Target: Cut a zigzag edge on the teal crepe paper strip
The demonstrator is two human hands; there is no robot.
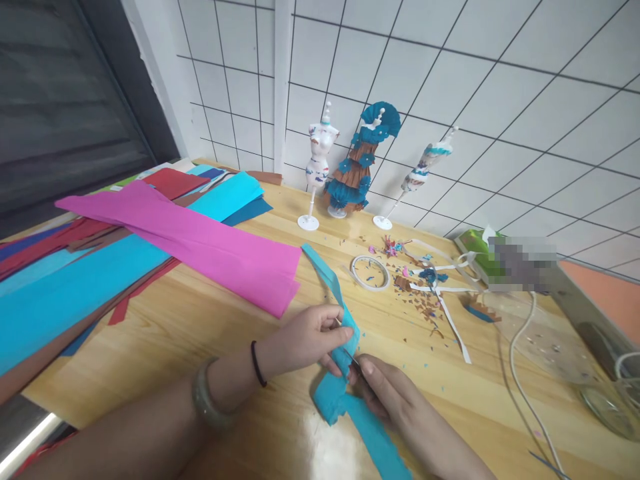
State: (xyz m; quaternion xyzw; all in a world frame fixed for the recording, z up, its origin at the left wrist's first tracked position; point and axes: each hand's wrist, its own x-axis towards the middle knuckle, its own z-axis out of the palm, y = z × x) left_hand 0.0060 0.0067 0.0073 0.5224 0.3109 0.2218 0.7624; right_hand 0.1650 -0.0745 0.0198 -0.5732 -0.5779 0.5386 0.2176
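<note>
head view: the turquoise paper strip (330,399) lies between the two hands, directly at the fingers. its long axis runs from a far end, beyond and to the left of the fingers, to a near end that passes left of the right wrist. the left hand (327,337) is the nearer one: its thumb and fingers are clamped on the strip near mid-length. the right hand (383,387) has its fingers wrapped about a slim dark tool (357,364); the tip meets the strip just below the left thumb. tool type cannot be told, as the fingers cover most of it.

surface: a wooden table (210,327) extends under the fingers. a magenta sheet (220,250) lies left of them; a tape roll (353,270) and paper scraps (431,275) lie beyond and to the right.

room: three dress forms (361,160) stand farther beyond the fingers, before a tiled wall (490,133).
</note>
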